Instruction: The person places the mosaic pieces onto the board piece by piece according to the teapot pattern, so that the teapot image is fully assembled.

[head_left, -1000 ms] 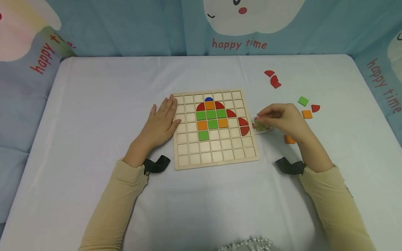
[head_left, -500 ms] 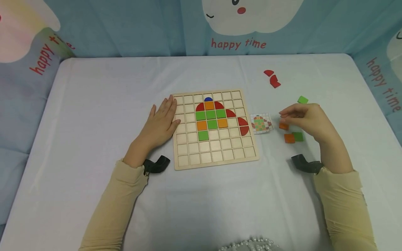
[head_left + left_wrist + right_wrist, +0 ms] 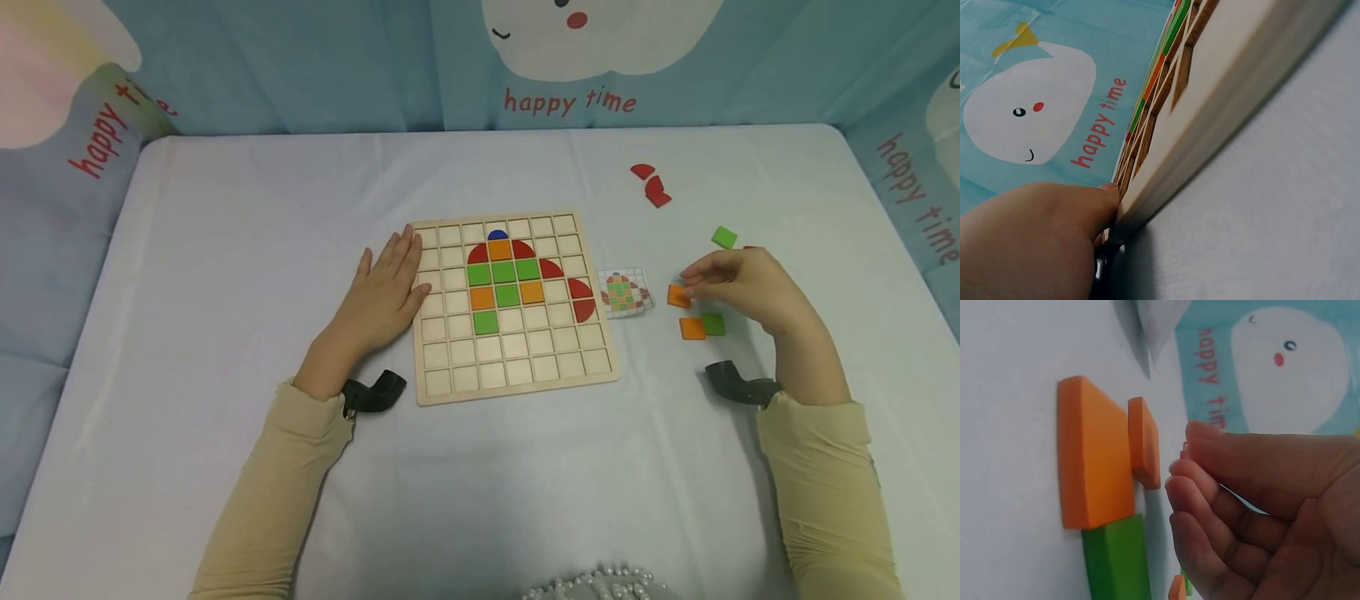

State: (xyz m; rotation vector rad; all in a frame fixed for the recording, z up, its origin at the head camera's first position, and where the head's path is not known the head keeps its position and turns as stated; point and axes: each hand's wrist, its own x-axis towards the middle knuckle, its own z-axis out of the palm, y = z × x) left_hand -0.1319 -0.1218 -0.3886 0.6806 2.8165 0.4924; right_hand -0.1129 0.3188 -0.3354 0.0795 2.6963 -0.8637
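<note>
A wooden grid board (image 3: 517,350) lies on the white table, with green, orange, red and blue tiles set in some of its cells. My left hand (image 3: 382,292) rests flat along its left edge, fingers straight; in the left wrist view the thumb (image 3: 1107,203) touches the board's side. Beyond the board's right side, my right hand (image 3: 738,287) hovers over loose tiles, fingers bent towards the thumb and nothing visible between them. Its fingertips are right beside an orange tile (image 3: 678,296). The right wrist view has that orange tile (image 3: 1143,444) just off the fingertips.
A small pattern card (image 3: 625,293) lies against the board's right edge. Another orange tile (image 3: 692,328) touches a green tile (image 3: 713,324). Farther back are a green tile (image 3: 724,237) and several red pieces (image 3: 655,190). A beaded item (image 3: 600,583) shows at the front edge.
My right hand has moved right, from above the pattern card to the loose orange tile, uncovering the card. The left hand has stayed on the board.
</note>
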